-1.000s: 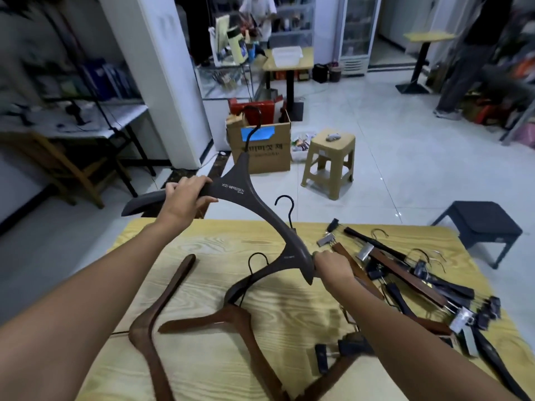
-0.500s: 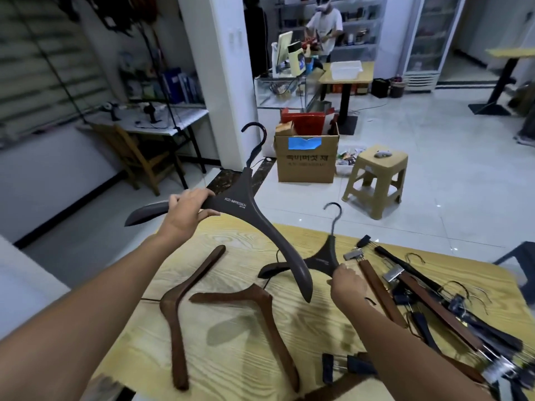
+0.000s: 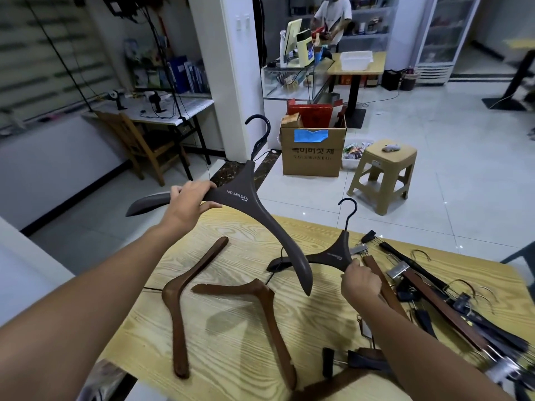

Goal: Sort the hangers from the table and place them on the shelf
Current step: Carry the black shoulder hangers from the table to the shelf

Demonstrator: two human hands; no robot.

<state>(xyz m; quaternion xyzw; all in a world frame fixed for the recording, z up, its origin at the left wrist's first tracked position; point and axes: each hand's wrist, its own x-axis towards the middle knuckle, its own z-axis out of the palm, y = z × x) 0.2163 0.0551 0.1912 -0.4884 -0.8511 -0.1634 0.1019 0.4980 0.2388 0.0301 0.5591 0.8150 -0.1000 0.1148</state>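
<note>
Two dark hangers in hand, one per hand, over the bench.

L hand (image 3: 185, 202) has its grip wrapped round one arm of the big dark hanger (image 3: 246, 198), held up w/ hook topmost, free arm sloping down-right so its tip hangs just above and in front of the second dark hanger (image 3: 333, 257). R hand (image 3: 360, 283) has fingers closed on that one's near arm; far tip looks to rest on the bench (image 3: 231, 342), hook up. Long axes roughly parallel, L-R; R hand nearer the pile. Likely next: bring the pair together, so the small one goes up-left. Two brown wooden hangers (image 3: 185, 299) lie flat below-left, well apart from both hands; clip hangers (image 3: 434, 299) crowd the R edge. Open room is centre-left. No shelf in view.
</note>
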